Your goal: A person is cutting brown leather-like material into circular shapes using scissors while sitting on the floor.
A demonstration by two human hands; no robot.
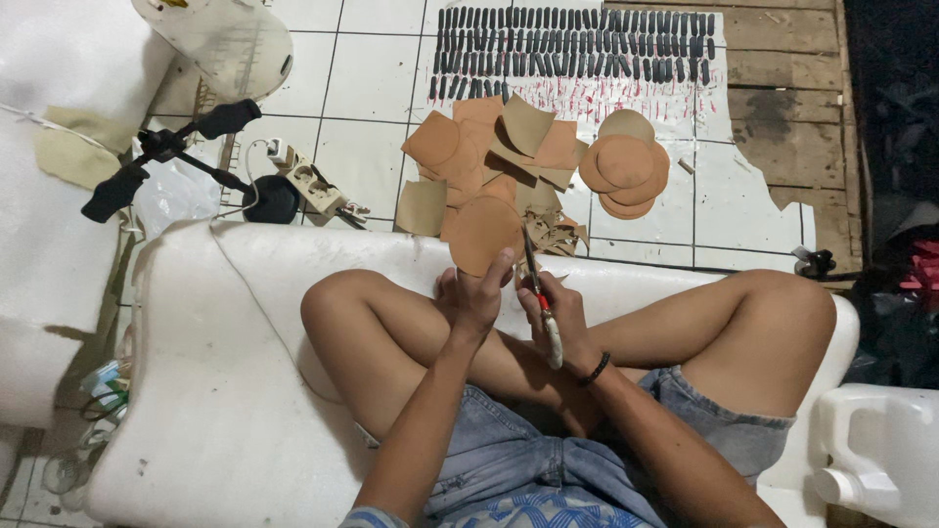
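My left hand [476, 298] holds a round brown leather-like piece [481, 233] upright by its lower edge, above my crossed legs. My right hand [558, 315] grips a pair of scissors [540, 293] with a pale wrapped handle, blades pointing up along the right edge of that piece. A dark bracelet sits on my right wrist. I sit cross-legged on a white foam mat [225, 372].
On the tiled floor ahead lie a heap of brown cut sheets and scraps [494, 156], a stack of round discs [624, 164] and rows of small dark pieces [577, 44]. A power strip [311, 184] and black stand [166, 147] sit left. A white jug [875, 455] stands at the lower right.
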